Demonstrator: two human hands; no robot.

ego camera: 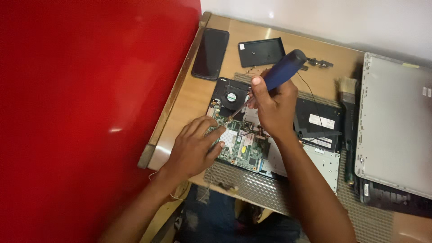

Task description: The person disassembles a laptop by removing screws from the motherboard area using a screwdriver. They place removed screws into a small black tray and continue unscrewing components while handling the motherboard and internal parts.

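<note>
Landmark: opened laptop base (270, 148) on mesh mat (252, 184), wooden table (189, 96).
Right hand (274, 108): closed around blue-handled screwdriver (281, 74), above base centre; shaft slants down-left, tip at green circuit board (238, 148) just below cooling fan (231, 96).
Left hand (195, 146): fingers spread, flat on board's left edge, holding nothing.
Black phone (210, 54): up-left of base.
Black cover panel (262, 51): above base.
Silver lid (396, 126): right of base.
</note>
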